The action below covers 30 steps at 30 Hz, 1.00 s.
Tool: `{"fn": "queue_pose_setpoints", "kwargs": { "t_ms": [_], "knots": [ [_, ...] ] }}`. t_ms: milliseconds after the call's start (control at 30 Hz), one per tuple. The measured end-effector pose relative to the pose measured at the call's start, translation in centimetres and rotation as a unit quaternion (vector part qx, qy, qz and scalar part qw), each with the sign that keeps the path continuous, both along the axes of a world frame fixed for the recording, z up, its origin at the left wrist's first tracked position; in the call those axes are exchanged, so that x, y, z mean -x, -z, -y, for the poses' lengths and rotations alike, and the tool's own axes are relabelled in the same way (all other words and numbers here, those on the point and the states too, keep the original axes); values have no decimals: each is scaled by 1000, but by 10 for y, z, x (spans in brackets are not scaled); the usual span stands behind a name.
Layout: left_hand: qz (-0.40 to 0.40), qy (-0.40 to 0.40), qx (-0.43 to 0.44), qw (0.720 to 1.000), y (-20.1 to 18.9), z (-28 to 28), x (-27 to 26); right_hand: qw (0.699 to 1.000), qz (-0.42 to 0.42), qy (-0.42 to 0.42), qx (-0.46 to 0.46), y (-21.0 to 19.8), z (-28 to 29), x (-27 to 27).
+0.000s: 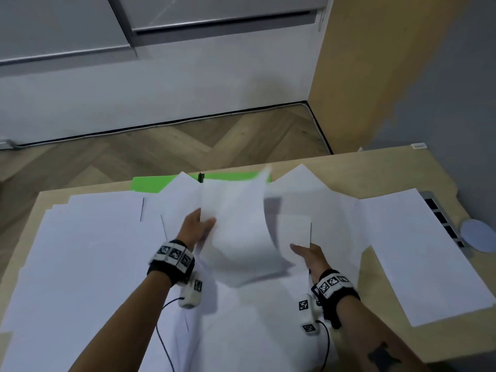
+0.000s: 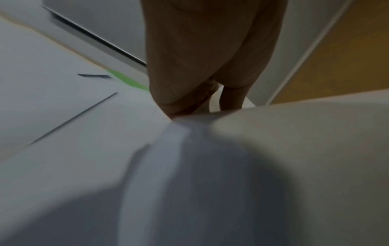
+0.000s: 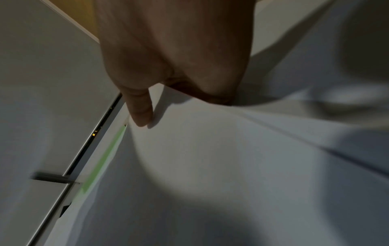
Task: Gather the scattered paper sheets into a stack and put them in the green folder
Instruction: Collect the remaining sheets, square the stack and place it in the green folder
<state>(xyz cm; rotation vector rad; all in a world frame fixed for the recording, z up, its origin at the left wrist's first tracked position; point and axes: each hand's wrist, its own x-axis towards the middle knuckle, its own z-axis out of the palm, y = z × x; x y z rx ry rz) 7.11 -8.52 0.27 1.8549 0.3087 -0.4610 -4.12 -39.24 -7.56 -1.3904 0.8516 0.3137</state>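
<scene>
Many white paper sheets lie spread over the wooden desk. The green folder lies at the desk's far edge, mostly covered by paper; slivers of it show in the wrist views. My left hand pinches a curled, blurred sheet lifted above the pile, thumb on top. In the left wrist view my left hand grips that sheet's edge. My right hand holds another sheet by its near edge, thumb on top, fingers hidden beneath.
A grey socket strip and a round grey disc sit at the desk's right edge, beside a long sheet. Past the desk's far edge is herringbone wood floor, then a white wall and a tan panel.
</scene>
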Motion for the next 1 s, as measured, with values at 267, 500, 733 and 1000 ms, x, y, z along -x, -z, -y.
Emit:
{"fn": "queue_pose_setpoints", "kwargs": {
  "t_ms": [267, 500, 733, 1000],
  "knots": [
    [-24, 92, -190, 977, 36, 26, 26, 997, -71, -20, 16, -9, 2, -6],
    [-27, 126, -191, 973, 41, 66, 36, 999, 6, -32, -14, -19, -1, 2],
    [-17, 206, -186, 961, 42, 82, 37, 999, -15, -26, 17, -11, 0, 3],
    [56, 159, -256, 952, 48, 66, -3, 999, -5, 27, 25, -8, 25, 2]
  ]
}}
